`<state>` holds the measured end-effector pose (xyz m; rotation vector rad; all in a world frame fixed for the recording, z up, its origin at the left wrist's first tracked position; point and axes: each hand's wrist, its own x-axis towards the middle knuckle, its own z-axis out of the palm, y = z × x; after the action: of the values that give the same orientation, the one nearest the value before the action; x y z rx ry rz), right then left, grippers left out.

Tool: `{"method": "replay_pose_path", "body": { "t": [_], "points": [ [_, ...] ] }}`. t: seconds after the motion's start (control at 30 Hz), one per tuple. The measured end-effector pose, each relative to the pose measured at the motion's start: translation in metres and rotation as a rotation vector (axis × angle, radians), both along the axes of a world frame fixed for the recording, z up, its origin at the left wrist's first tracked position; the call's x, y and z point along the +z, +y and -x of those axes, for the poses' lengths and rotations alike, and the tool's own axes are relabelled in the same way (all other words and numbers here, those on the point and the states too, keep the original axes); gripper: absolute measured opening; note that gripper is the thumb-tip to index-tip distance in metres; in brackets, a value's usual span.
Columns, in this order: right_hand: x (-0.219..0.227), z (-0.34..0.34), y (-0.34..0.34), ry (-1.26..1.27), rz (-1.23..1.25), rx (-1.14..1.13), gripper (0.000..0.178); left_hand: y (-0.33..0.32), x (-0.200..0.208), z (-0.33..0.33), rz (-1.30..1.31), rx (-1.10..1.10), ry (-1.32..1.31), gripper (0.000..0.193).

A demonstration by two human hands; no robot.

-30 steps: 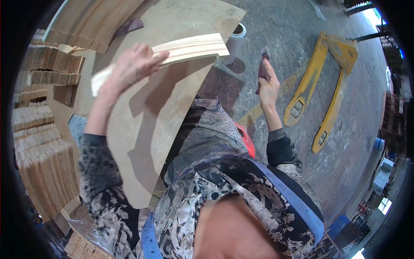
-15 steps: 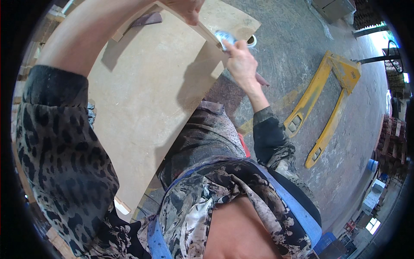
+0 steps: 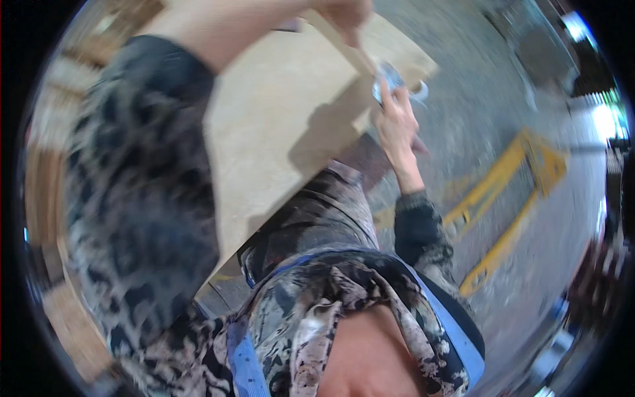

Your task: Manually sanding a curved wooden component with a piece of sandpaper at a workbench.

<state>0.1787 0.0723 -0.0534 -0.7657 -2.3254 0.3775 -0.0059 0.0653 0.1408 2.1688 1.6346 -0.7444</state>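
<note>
A large pale wooden board (image 3: 258, 152) lies in front of me, running from near my legs to the far end. At its far part my left hand (image 3: 347, 20) is closed on a narrow light wooden strip (image 3: 347, 45); the picture's upper edge cuts the hand off. Against the strip's near end, my right hand (image 3: 398, 122) grips a glossy pale blue and white object (image 3: 390, 81), blurred, its kind unclear. A white ring-shaped thing (image 3: 421, 91) shows just right of that object. A maroon piece (image 3: 419, 146) sticks out beside my right wrist.
A yellow pallet jack (image 3: 509, 198) stands on the grey concrete floor (image 3: 456, 132) to my right. Far right at the top is a grey box-like object (image 3: 542, 53). Stacked wood (image 3: 46, 192) lines the left side. Another maroon piece (image 3: 288, 26) lies on the board's far part.
The whole view has shifted and blurred, with the board and both hands now further right in it. Both hands keep their grip on the strip and the blue-white object.
</note>
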Motion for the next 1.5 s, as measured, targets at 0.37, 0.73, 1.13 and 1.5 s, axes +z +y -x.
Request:
{"method": "replay_pose_path", "body": {
  "t": [0.37, 0.73, 1.13, 1.5],
  "points": [
    [-0.032, -0.023, 0.03, -0.084, 0.216, 0.219, 0.052, -0.21, -0.1, 0.016, -0.416, 0.755, -0.234, 0.037],
    [-0.004, 0.037, 0.017, -0.049, 0.124, 0.306, 0.043, -0.304, -0.075, 0.017, -0.829, 0.498, 0.112, 0.053],
    [-0.004, 0.036, 0.005, -0.159, 0.112, 0.24, 0.034, -0.226, -0.114, 0.079, -0.557, -0.363, 0.154, 0.018],
    [-0.006, 0.045, 0.006, -0.141, 0.013, 0.257, 0.039, -0.25, -0.118, -0.065, -0.507, 1.176, -0.034, 0.07]
  ]
}}
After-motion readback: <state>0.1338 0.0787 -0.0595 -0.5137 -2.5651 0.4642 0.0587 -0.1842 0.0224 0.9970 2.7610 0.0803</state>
